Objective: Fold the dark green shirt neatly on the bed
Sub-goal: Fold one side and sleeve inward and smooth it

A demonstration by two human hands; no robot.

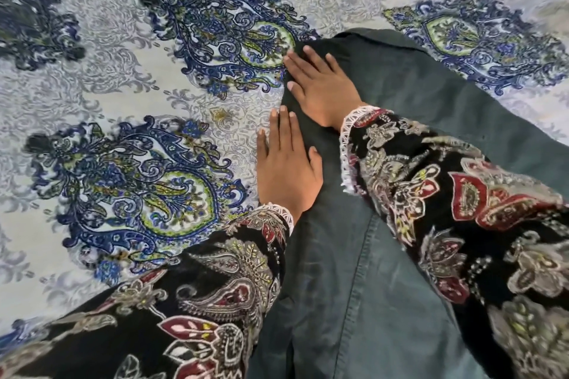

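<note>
The dark green shirt (385, 95) lies flat on the bed, stretching from the centre to the bottom right, with a stitched seam running down its lower part. My right hand (320, 83) rests palm down, fingers spread, on the shirt's upper left edge. My left hand (284, 163) lies flat just below it, fingers together, along the same left edge where the fabric meets the bedsheet. Neither hand grips the cloth. My patterned black sleeves cover part of the shirt.
The bed is covered by a pale grey sheet (123, 71) with large blue and green paisley medallions, spreading left and above the shirt. A blurred bed edge shows at the top right corner.
</note>
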